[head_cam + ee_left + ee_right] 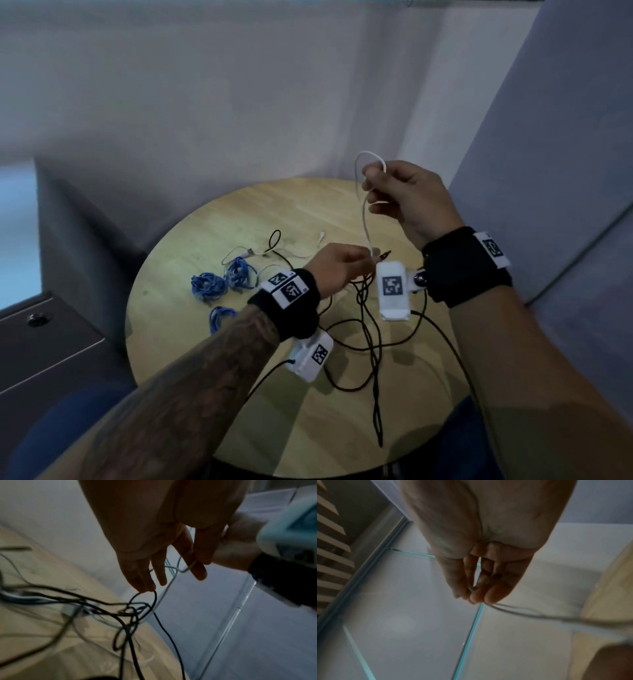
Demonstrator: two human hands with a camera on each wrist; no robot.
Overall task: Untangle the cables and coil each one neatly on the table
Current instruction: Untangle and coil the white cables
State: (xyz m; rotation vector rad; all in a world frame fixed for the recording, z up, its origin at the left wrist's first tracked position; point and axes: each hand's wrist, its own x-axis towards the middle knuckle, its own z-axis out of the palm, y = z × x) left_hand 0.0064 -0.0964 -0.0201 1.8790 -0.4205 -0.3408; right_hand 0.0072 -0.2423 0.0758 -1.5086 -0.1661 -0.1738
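Note:
A thin white cable [364,222] hangs taut between my two hands above the round wooden table [274,205]. My right hand [380,188] is raised and pinches a small loop of it; the right wrist view shows my right hand [476,591] with the white cable [522,612] trailing off to the right. Lower down, my left hand [346,270] pinches the same cable just above a tangle of black cables [371,339]. In the left wrist view my left hand [171,568] holds the white cable [173,569], and a loop of the black cables [145,597] sits at its fingertips.
Three blue coiled cables [209,286] lie on the table's left side. Another white lead [308,250] lies further back. A dark cabinet [51,342] stands to the left, and grey wall panels close in behind and to the right.

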